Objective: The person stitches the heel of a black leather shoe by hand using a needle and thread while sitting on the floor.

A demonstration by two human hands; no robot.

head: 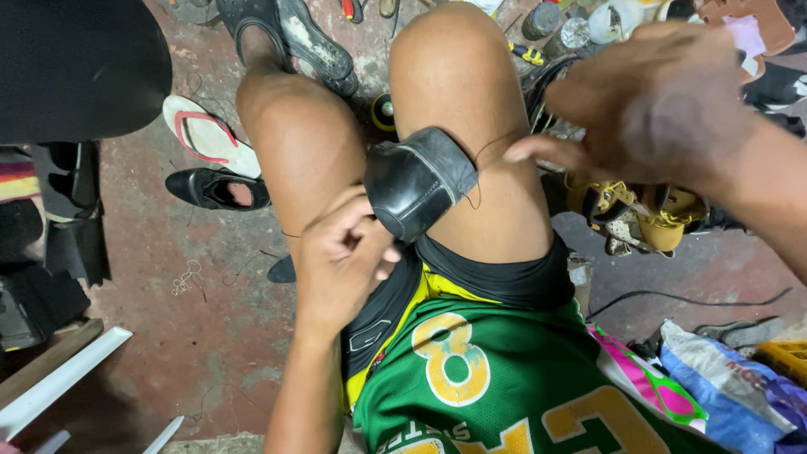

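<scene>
1. Your black leather shoe (418, 178) sits wedged between your bare thighs, its rounded end tilted up and to the right.
2. Its upper is dark and slightly glossy, with a paler, worn grey band along the edge facing your right knee.
3. A thin dark thread (487, 151) loops off that right edge, across your thigh.
4. The shoe's lower left end is hidden under your left hand (340, 261).
</scene>
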